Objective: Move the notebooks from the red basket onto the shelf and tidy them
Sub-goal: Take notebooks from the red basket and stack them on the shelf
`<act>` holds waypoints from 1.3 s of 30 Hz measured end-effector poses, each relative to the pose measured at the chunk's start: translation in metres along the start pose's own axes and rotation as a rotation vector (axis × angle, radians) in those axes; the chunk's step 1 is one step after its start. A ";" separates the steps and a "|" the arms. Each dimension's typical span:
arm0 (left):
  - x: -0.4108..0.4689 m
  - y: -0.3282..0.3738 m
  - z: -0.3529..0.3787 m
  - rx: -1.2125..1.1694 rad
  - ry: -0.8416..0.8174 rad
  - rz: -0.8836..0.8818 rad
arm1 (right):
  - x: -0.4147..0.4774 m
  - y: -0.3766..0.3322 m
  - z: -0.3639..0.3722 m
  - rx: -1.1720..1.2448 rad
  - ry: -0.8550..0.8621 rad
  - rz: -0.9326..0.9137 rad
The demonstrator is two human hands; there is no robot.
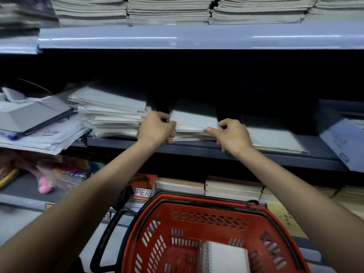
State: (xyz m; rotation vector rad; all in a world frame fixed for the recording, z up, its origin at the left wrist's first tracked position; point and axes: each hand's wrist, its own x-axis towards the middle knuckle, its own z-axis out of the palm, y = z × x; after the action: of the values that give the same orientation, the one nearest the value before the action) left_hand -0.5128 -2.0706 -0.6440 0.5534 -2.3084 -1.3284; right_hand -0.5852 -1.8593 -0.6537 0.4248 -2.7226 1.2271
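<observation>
Just beside the small stack (pixel 194 119), a taller notebook pile (pixel 110 113).

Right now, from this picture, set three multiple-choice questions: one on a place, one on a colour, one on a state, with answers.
1. Where is the stack of notebooks that both hands grip? A on a chair; B on the middle shelf; C on the floor.
2. What colour is the basket? A red; B blue; C green.
3. What is the basket's state? A empty; B overturned; C holds a spiral notebook.
Answers: B, left hand and right hand grip it on that shelf; A, its walls are red; C, one notebook lies inside.
</observation>
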 end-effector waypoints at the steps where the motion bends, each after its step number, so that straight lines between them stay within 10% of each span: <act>1: -0.002 0.001 -0.003 0.008 0.013 0.001 | 0.000 0.001 -0.001 -0.012 -0.019 0.010; 14: -0.079 0.014 -0.026 0.003 -0.282 0.104 | -0.060 0.001 -0.066 -0.078 -0.396 -0.091; 25: -0.152 -0.082 0.067 0.064 -0.695 -0.187 | -0.147 0.121 -0.037 -0.065 -0.932 0.308; 39: -0.222 -0.246 0.193 0.281 -0.932 -0.487 | -0.216 0.272 0.105 -0.341 -0.870 0.760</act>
State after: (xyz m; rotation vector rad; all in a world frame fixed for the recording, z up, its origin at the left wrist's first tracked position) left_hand -0.3992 -1.9299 -0.9821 0.7185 -3.3033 -1.7492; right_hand -0.4624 -1.7227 -0.9664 -0.2266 -3.9846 0.6984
